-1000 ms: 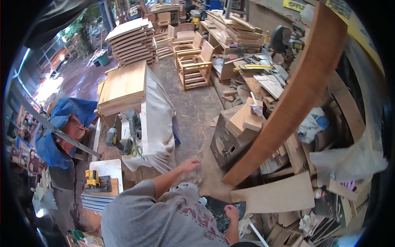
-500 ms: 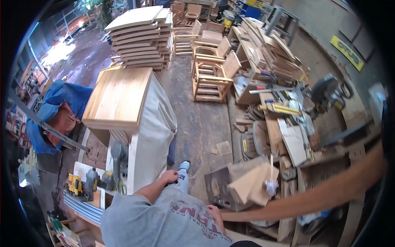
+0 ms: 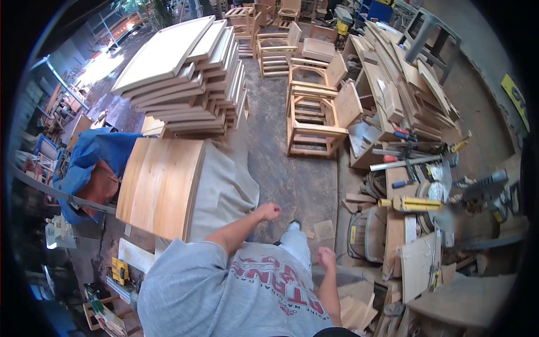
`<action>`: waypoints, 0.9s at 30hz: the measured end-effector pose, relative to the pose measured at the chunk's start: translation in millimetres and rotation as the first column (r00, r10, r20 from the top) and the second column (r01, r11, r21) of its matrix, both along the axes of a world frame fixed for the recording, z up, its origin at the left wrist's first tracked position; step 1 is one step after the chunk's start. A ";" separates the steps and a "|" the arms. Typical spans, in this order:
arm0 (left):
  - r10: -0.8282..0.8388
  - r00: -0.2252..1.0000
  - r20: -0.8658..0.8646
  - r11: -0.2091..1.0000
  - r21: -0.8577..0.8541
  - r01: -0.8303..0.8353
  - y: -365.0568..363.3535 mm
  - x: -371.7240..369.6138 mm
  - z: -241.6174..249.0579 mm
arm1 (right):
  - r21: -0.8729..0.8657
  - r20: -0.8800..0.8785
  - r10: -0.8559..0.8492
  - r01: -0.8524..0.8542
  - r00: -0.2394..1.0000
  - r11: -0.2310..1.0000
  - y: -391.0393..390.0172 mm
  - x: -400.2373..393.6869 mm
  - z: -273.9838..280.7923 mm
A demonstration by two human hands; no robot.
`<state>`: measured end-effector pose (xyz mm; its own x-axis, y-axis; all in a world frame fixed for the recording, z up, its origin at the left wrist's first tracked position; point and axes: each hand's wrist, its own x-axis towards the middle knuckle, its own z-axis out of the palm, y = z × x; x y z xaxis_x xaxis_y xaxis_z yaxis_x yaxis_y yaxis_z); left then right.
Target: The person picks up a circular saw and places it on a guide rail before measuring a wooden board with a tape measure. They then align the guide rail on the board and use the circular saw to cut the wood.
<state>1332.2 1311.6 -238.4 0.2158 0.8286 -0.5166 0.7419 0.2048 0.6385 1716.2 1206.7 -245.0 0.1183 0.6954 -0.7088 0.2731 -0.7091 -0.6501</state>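
Observation:
My left hand (image 3: 270, 212) hangs in front of my body with its fingers curled, near the pale cloth (image 3: 224, 182) that drapes beside a wooden panel (image 3: 160, 188). My right hand (image 3: 326, 257) is lower, to the right of my leg, its fingers also bent. Whether anything small is inside either hand is too small to tell. Below my right hand lie wood offcuts (image 3: 357, 306).
Behind the panel rises a tall stack of wooden boards (image 3: 168, 53). Wooden chair frames (image 3: 315, 126) stand ahead on the right. Farther right are clamps (image 3: 410, 204), a backpack-like grey object (image 3: 368, 236) and piled planks. A blue tarp (image 3: 92, 154) lies left.
My body has moved forward along the floor, so the board stack and chairs appear nearer. My left hand has swung forward and away from my leg; my right hand has lifted away from my shirt.

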 end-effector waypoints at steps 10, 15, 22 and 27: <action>0.344 0.926 -0.157 0.901 -0.221 -0.373 69.4 -126.7 -88.3 | -0.353 0.288 0.911 -0.851 0.297 0.389 205.6 99.1 -132.6; 0.797 0.604 0.003 0.601 -0.107 -0.792 110.5 -147.7 -21.7 | -0.260 0.492 0.725 -0.876 -0.482 -0.406 485.8 23.9 -122.9; 0.870 0.491 -0.043 0.489 -0.039 -0.871 97.5 -166.1 -94.8 | 0.119 0.328 0.706 -0.769 0.628 0.629 772.5 -198.6 -48.8; 0.814 0.538 -0.219 0.531 -0.097 -0.842 149.6 -169.7 -111.8 | 0.102 0.310 0.800 -0.854 0.514 0.510 850.9 -342.9 -25.7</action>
<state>1162.5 1461.2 -350.2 -0.6004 0.4932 -0.6294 0.2506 0.8635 0.4376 1373.3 2057.6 -270.7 -0.4793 0.6740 -0.5622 0.7955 0.0631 -0.6026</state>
